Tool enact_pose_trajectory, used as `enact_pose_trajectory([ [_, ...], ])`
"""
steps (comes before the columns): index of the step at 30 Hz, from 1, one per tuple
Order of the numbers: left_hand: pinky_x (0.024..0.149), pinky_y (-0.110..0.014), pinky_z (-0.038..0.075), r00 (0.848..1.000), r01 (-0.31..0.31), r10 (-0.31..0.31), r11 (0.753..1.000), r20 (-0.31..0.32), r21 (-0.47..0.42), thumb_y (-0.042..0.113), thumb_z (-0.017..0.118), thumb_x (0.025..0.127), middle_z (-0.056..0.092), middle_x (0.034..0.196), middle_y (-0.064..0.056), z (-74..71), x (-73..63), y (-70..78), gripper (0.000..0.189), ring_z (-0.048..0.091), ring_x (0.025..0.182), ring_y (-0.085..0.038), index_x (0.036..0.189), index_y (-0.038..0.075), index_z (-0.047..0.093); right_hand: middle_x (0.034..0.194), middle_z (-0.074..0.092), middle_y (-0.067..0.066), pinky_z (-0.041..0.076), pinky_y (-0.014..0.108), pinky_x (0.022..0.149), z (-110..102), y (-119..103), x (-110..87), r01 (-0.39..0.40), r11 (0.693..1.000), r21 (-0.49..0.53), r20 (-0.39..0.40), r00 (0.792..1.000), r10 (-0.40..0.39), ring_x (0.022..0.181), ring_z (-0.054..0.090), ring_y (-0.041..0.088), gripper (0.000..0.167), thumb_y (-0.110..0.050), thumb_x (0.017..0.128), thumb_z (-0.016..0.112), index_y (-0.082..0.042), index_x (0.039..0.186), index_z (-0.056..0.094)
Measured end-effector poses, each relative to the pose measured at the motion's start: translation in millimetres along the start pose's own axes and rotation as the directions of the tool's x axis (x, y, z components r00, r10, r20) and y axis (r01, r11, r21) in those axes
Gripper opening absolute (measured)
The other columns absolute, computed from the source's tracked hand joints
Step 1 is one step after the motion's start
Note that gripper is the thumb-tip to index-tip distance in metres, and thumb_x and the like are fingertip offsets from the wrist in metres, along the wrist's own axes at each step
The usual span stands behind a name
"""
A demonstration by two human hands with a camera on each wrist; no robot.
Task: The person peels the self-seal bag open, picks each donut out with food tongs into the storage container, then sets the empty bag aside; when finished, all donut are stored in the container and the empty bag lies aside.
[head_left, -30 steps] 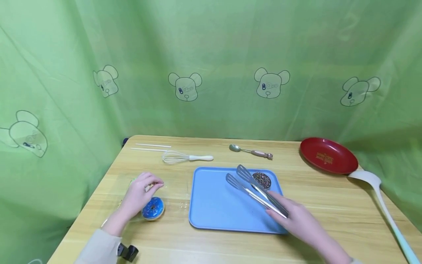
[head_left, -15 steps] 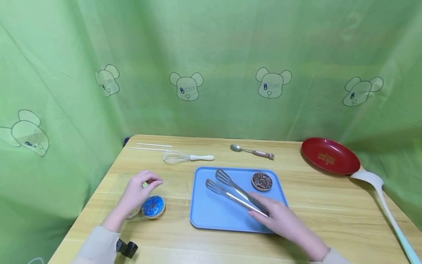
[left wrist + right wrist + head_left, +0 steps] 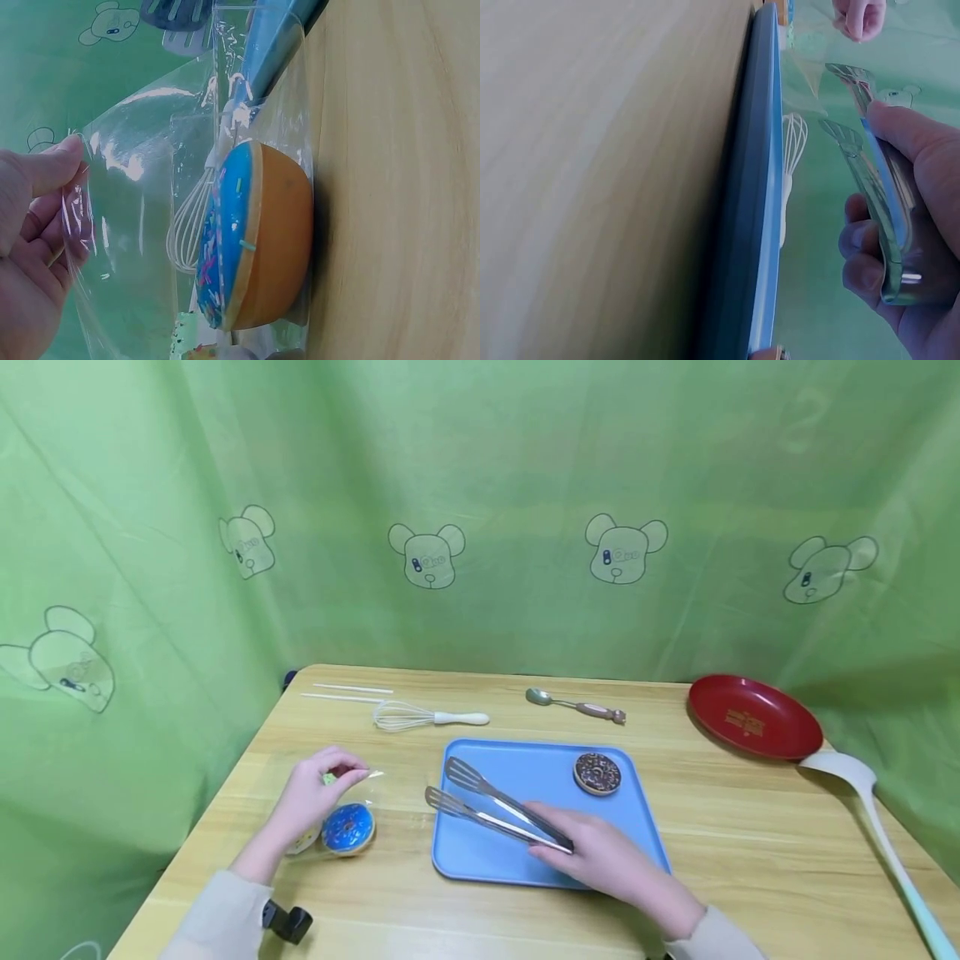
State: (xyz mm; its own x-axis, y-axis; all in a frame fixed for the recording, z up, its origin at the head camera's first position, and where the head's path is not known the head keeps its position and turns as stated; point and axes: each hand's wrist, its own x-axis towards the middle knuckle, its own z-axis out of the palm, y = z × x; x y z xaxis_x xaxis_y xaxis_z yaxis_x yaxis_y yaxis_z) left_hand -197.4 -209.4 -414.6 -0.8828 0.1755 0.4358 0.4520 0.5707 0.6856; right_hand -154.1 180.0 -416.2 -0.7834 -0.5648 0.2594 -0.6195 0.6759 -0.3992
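The right hand [image 3: 600, 860] grips metal tongs [image 3: 487, 806], tips spread, pointing toward ten o'clock over the blue tray [image 3: 517, 852]. The left hand [image 3: 311, 797] pinches a clear bag [image 3: 150, 187] holding the blue donut [image 3: 348, 831] on the bench [image 3: 750, 843], at nine o'clock of the tray.

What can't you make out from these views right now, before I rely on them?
- Clear bag: what else lies inside below the blue doughnut is cut off by the left wrist view's bottom edge.
- Tongs: their handle end is covered by the right hand in the head view.
- Red plate: its gold print is too small to read in the head view.
- Chocolate doughnut: out of frame in both wrist views.
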Motion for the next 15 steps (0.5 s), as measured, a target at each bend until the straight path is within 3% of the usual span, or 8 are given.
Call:
enact_pose_trajectory([
  [10, 0.069, -0.031, 0.051, 0.997, 0.078, -0.078, 0.995, 0.001, -0.067, 0.024, 0.066, 0.087, 0.065, 0.085, 0.008, -2.7, 0.1, -4.2, 0.008, 0.058, 0.079, -0.012, 0.089, 0.017, 0.068, 0.124, 0.059, 0.002, 0.048, 0.037, 0.091, 15.4, -14.6, 25.5, 0.065, 0.998, -0.003, 0.099, 0.993, -0.065, 0.109, 0.057, 0.019, 0.055, -0.048, 0.09, 0.055, -0.019, 0.136, 0.049],
  [15, 0.072, -0.032, 0.052, 0.991, 0.132, -0.132, 0.988, 0.005, -0.086, 0.017, 0.066, 0.088, 0.066, 0.086, 0.001, -4.6, 0.5, 1.4, 0.008, 0.059, 0.08, -0.014, 0.09, 0.011, 0.069, 0.125, 0.058, 0.003, 0.047, 0.038, 0.091, 20.7, -18.3, 33.5, 0.096, 0.995, 0.016, 0.138, 0.986, -0.097, 0.111, 0.056, 0.02, 0.055, -0.048, 0.09, 0.055, -0.018, 0.136, 0.048],
])
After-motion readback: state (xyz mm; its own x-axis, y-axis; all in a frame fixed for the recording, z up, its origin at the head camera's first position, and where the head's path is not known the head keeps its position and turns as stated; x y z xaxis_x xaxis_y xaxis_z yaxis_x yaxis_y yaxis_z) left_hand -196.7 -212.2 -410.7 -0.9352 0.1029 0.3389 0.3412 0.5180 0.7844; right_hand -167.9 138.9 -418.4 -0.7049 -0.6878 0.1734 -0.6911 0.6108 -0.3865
